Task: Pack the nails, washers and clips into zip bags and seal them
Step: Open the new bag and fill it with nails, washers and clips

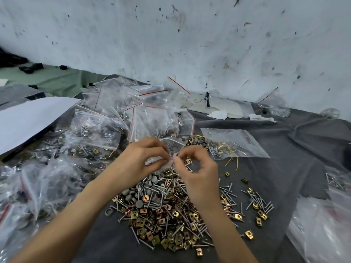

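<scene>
A person's left hand [140,158] and right hand [197,168] meet over a cloth-covered counter [275,168]. Each grip is closed in a thumb-and-finger pinch on one small clear bag [171,147]. The bag hangs between the two grips, just above the far edge of a loose pile [167,215] of nails [191,221], grey washers [139,204] and brass-coloured clips [141,223].

The two pinch points sit close together on the near edge of the bag, and the rest of it billows away from the person. The bag is blurred, so it is not clear whether its mouth is open or pressed shut, or what is inside it.

The pile lies directly below the grips and on the person's side of them, with both hands about equally near it. A thinner scatter of nails and clips spreads towards the right hand. Any reach for more parts would therefore be downward and towards the person. The nails point every way, with no shared long axis.

Packed bags [114,114] with red zip strips are heaped behind and to the left. A flat bag [233,143] lies just right of the grips.

No brand or label can be read. The only mark is a hand-drawn loop, perhaps an "O", on a paper [198,100] by the stained wall [190,35].
</scene>
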`<move>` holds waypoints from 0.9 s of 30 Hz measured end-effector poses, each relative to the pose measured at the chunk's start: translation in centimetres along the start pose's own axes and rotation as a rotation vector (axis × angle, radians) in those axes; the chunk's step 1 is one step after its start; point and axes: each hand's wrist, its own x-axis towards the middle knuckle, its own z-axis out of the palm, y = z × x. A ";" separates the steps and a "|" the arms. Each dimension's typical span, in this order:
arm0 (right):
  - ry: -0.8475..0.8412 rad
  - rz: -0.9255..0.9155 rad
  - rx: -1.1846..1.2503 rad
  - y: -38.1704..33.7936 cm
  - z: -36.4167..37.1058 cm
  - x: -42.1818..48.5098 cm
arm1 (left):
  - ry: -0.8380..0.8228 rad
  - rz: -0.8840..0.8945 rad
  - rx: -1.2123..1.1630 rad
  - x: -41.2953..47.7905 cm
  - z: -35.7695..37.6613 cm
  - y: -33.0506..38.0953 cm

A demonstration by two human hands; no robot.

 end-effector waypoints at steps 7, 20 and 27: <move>0.084 -0.029 -0.268 0.2 -0.2 1.1 | 0.022 0.003 -0.018 -0.1 0.8 0.5; -0.531 0.233 -0.687 6.2 1.0 -2.3 | 0.116 -0.088 -0.029 -0.6 0.9 -0.2; -0.483 0.177 -0.619 5.6 0.4 -2.1 | 0.101 -0.103 -0.034 -0.6 1.0 0.0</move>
